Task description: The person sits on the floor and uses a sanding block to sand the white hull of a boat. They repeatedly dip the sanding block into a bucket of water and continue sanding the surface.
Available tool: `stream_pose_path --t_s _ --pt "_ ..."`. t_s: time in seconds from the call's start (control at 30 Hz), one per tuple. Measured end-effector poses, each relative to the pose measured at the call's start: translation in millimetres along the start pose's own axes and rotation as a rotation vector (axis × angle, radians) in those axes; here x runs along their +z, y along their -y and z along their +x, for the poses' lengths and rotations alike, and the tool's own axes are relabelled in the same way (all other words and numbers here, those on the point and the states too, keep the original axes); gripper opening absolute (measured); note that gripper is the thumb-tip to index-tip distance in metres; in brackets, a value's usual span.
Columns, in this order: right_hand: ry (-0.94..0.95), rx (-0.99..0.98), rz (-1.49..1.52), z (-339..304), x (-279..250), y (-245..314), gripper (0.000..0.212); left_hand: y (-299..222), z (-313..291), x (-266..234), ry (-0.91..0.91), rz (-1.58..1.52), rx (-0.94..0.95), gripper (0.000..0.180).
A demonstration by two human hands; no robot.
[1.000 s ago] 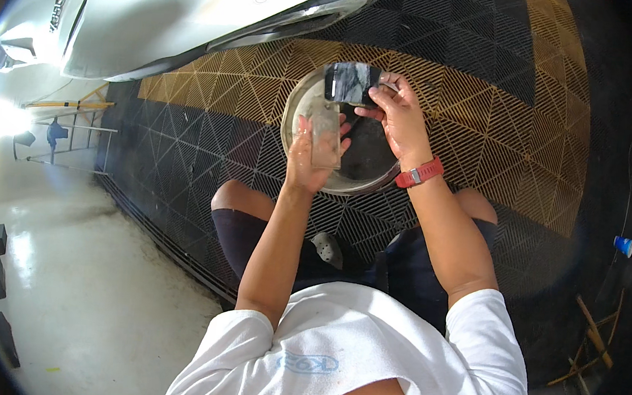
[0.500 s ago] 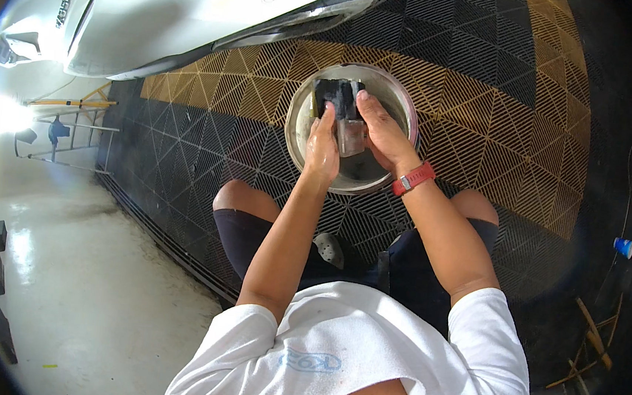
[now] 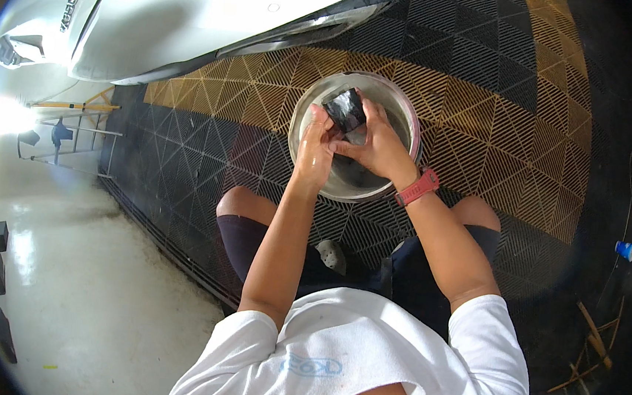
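A small black, wet-looking rectangular block (image 3: 345,111) is tilted between my hands, over a round metal basin (image 3: 413,123). My right hand (image 3: 381,145) is closed on its right side, the fingers along the far edge and the thumb reaching across toward my left hand. On the left, my wet left hand (image 3: 315,147) is closed against the block's near left side, part of its fingers hidden behind it. What exactly the block is I cannot make out. A red wristband (image 3: 418,186) is on my right wrist.
The lower body of a white car (image 3: 219,12) juts in from the upper left. Black and tan slatted floor tiles (image 3: 483,151) lie around the basin. A bright lamp and a metal ladder (image 3: 87,129) stand far left; a blue can (image 3: 624,250) lies far right.
The block has been turned and tilted, so a shiny black face now shows and the pale lower part is out of sight. My right thumb has moved down toward my left hand.
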State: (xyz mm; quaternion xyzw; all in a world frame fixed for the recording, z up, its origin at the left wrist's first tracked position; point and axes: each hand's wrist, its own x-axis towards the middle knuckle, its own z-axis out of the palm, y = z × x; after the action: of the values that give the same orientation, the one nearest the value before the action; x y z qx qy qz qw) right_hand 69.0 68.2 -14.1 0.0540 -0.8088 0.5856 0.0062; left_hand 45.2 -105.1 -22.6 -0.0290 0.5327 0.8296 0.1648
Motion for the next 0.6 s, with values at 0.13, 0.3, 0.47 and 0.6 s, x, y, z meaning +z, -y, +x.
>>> stream_pose_path --t_s 0.13,0.3,0.47,0.6 --pt "-0.041 -0.094 -0.26 -5 0 -2 0.119 -7 -7 20 -0.003 0.033 -0.003 0.086" --pt "-0.091 -0.217 -0.236 -7 -2 -2 0.102 -2 3 5 -0.083 -0.07 -0.066 0.056" --pt "-0.196 -0.219 -0.01 -1 4 -6 0.086 -4 3 -7 -0.004 -0.451 -0.007 0.046" --pt "-0.173 -0.097 0.384 8 8 -23 0.057 -6 1 -7 0.05 -0.657 0.027 0.056"
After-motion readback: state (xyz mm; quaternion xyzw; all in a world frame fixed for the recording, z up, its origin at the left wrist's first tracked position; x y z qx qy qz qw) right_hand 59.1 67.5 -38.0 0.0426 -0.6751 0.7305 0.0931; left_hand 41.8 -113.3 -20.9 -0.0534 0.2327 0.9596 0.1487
